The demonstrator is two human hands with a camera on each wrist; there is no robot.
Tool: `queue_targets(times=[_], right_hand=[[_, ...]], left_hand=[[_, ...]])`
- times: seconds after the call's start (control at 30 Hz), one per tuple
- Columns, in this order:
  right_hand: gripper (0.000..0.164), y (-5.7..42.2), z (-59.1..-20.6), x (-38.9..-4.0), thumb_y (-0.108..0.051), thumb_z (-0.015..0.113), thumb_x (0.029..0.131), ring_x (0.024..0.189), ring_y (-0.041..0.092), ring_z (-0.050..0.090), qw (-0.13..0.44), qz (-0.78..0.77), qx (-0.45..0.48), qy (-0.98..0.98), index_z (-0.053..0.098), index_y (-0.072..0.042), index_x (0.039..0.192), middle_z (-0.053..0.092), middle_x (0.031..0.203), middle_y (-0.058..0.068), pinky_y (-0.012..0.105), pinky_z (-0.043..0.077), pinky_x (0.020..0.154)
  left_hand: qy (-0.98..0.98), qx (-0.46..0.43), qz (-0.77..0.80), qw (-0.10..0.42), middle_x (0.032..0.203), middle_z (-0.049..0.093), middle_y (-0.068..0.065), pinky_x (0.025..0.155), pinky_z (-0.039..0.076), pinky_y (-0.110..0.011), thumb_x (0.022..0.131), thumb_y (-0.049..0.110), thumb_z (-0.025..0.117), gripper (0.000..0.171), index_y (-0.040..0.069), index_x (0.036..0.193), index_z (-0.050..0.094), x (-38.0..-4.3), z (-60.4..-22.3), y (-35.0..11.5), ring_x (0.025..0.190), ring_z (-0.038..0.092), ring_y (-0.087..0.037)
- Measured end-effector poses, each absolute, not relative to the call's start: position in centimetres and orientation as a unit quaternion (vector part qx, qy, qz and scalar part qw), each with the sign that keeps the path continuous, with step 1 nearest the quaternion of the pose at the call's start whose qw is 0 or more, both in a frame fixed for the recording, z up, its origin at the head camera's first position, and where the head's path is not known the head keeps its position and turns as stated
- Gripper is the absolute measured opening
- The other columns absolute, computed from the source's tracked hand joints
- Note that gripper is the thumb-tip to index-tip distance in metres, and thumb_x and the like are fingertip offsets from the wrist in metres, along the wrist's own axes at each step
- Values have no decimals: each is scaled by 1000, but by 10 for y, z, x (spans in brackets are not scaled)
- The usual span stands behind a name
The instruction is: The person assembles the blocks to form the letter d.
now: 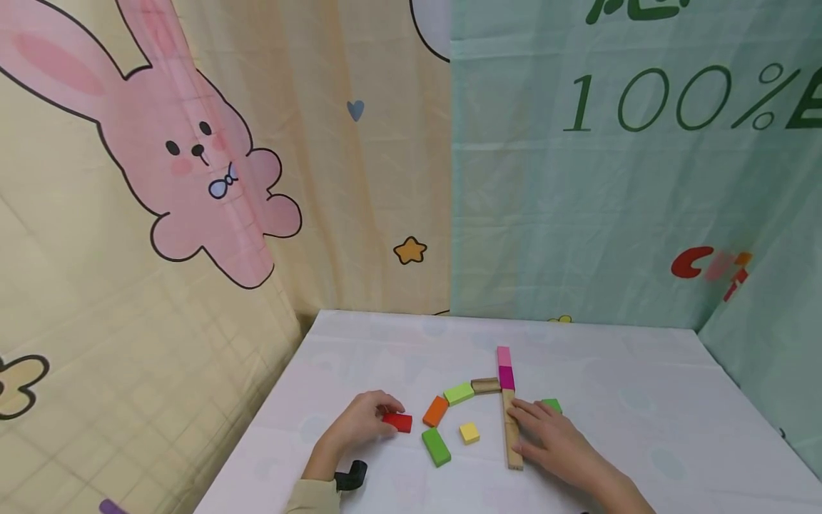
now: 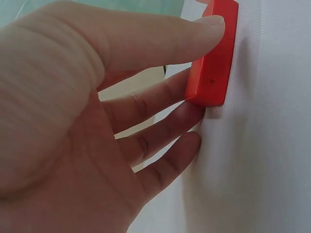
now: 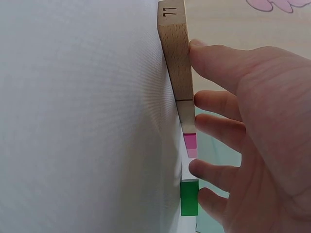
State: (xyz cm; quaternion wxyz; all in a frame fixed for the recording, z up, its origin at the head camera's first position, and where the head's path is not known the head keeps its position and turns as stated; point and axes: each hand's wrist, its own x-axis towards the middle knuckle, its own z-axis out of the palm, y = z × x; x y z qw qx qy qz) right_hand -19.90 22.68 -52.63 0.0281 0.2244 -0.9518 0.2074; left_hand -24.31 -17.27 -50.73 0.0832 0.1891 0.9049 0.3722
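Note:
My left hand (image 1: 366,421) pinches a red block (image 1: 401,422) at the tabletop, thumb on one side and fingers on the other. The left wrist view shows that red block (image 2: 214,63) under the thumb tip. On the right, my right hand (image 1: 559,442) rests its straight fingertips along a row of plain wooden blocks (image 1: 511,435). Its thumb touches the nearest wooden block (image 3: 177,53), marked with engraved strokes. A magenta block (image 1: 506,378) and a pink block (image 1: 504,355) continue that row. Beyond the right fingers lies a green block (image 1: 552,405), partly hidden.
Between the hands, a curved line runs through a brown block (image 1: 486,386), a lime block (image 1: 459,393), an orange block (image 1: 435,412) and a green block (image 1: 437,447). Inside the curve sits a yellow block (image 1: 469,433). Printed curtains (image 1: 379,178) stand behind the white table (image 1: 616,371).

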Motion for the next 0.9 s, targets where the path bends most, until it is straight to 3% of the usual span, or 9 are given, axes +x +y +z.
queue_targets(times=[0.9], right_hand=[[63,224,-521,-195,-49,70,92,134,45,43,44,187,221,-956,58,-13,142,51,148,5,67,36,101]], left_hand=[[921,184,337,66,93,61,8,78,48,-35,81,10,83,25,20,103,78,-247,-513,-168,89,54,-18]])
